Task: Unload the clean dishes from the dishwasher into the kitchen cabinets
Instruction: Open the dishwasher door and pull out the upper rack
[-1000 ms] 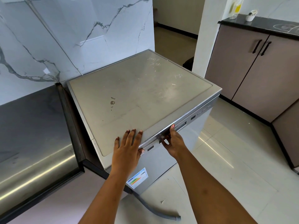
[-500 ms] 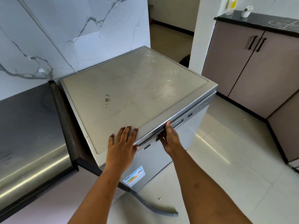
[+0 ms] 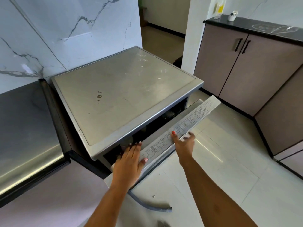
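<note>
A silver dishwasher (image 3: 124,95) stands against the marble wall. Its door (image 3: 193,118) is tilted partly open, with a printed label strip along its top edge. My right hand (image 3: 182,143) grips that edge, thumb on the strip and blurred fingers curled over the outer side. My left hand (image 3: 129,158) lies with straight fingers at the gap on the door's left end, thumb on the strip. The inside (image 3: 170,114) is dark; only dim shapes of dishes show.
Brown kitchen cabinets (image 3: 255,71) with black handles stand to the right under a black counter holding a bottle (image 3: 219,7) and a small white pot (image 3: 232,15). A dark counter (image 3: 24,128) adjoins the dishwasher on the left. A grey hose (image 3: 147,205) lies on the tiled floor.
The dishwasher door has swung from closed to partly open. My right hand moved outward with its top edge. My left hand left the dishwasher's top and dropped to the door gap.
</note>
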